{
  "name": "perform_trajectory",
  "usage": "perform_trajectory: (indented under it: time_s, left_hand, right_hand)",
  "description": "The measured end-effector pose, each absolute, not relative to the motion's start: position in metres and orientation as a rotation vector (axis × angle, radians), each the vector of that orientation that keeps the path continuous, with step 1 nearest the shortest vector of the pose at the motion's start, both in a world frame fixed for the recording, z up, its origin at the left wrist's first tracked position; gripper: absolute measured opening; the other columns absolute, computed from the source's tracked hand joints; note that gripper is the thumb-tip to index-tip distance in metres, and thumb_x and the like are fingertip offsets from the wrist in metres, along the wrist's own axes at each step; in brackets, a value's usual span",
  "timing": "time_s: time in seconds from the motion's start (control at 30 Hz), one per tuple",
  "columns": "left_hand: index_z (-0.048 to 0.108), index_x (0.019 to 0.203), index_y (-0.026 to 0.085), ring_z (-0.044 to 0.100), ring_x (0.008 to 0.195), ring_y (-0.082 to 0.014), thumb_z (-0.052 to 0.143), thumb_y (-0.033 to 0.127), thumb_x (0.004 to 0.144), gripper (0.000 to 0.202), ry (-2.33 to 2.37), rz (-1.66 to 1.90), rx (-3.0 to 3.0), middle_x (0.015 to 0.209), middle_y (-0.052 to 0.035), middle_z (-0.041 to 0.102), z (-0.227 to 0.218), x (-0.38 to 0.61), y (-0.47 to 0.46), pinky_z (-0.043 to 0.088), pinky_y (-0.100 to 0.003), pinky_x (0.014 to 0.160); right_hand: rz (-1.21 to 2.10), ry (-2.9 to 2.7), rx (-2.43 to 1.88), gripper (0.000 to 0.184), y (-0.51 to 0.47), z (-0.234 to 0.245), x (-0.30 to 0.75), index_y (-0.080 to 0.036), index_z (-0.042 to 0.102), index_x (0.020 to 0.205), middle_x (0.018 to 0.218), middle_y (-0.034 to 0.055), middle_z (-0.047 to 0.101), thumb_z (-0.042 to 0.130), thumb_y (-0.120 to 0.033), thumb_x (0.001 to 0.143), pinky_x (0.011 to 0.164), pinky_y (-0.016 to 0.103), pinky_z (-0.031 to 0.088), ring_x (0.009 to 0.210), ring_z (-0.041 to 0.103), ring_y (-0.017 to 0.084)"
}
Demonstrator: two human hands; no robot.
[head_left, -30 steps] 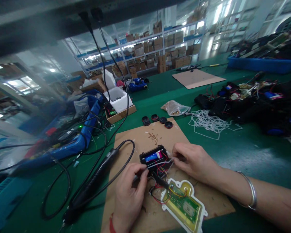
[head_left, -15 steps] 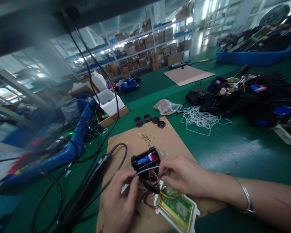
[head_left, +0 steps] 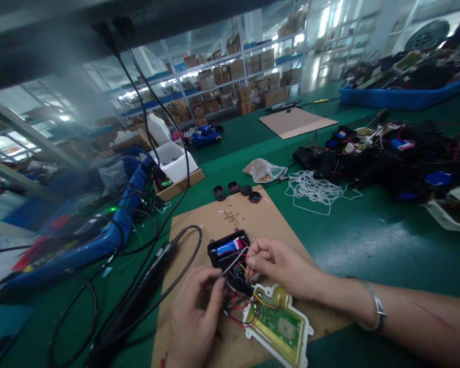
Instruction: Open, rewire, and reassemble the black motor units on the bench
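A thin white cord is stretched between my two hands over a black plastic housing. My left hand pinches one part of it between thumb and forefinger. Up and to the right, my right hand pinches the cord beside the housing. Inside the housing lies a blue battery, with red, yellow and black wires around it. Those wires run toward a green circuit board in a white frame, lying tilted below my right hand. Part of the wiring is hidden by my fingers.
Under the work lies a brown board with small brass screws and several black round parts. A black-handled tool and cables lie left. A white cord tangle, a screw bag and black housings are farther right.
My right hand has moved slightly up and away, and the cord now slants upward to it. The housing has tilted a little, showing more of the battery. The left hand has shifted slightly right.
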State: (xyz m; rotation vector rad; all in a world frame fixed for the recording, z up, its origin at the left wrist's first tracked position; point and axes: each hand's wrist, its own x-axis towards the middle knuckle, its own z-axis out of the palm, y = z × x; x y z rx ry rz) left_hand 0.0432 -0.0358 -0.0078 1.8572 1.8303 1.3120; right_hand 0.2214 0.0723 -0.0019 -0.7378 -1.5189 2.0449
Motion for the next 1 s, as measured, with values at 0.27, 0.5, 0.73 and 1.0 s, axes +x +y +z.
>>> perform_trajectory:
  time_s: [0.27,0.5,0.73,1.0]
  left_hand:
    - [0.061,0.094,0.021,0.063,0.070,-0.0137,0.058,0.021,0.088,0.007,1.931,1.279,1.830,0.083,-0.0008,0.063,-0.009,0.041,-0.032,0.053,-0.023,0.062]
    - [0.059,0.094,0.020,0.063,0.071,-0.0141,0.059,0.026,0.087,0.009,1.991,1.430,1.693,0.083,-0.0011,0.064,-0.008,0.036,-0.020,0.053,-0.024,0.065]
    - [0.060,0.093,0.020,0.064,0.073,-0.0142,0.060,0.026,0.087,0.009,1.977,1.406,1.658,0.084,-0.0011,0.064,-0.001,0.031,-0.006,0.053,-0.025,0.066]
    - [0.059,0.096,0.020,0.063,0.067,-0.0132,0.061,0.023,0.085,0.012,1.955,1.313,1.737,0.083,-0.0003,0.065,0.017,0.033,0.001,0.052,-0.025,0.062]
  right_hand:
    - [2.160,-1.319,-0.746,0.030,0.078,-0.001,0.223,-0.017,0.053,0.076,0.072,0.0015,0.064,0.066,-0.043,0.080,0.063,0.024,0.044,0.062,0.058,0.009]
    - [2.114,-1.470,-0.758,0.034,0.081,-0.001,0.223,-0.016,0.053,0.079,0.074,0.0026,0.068,0.067,-0.047,0.079,0.065,0.025,0.048,0.062,0.062,0.010]
    - [1.700,-1.864,-0.897,0.017,0.088,0.007,0.228,-0.018,0.056,0.081,0.073,0.0038,0.067,0.058,-0.034,0.085,0.064,0.029,0.052,0.067,0.066,0.015]
    - [1.404,-2.077,-0.926,0.012,0.098,0.015,0.231,-0.017,0.060,0.079,0.072,0.0028,0.063,0.057,-0.028,0.083,0.059,0.027,0.045,0.064,0.056,0.014]
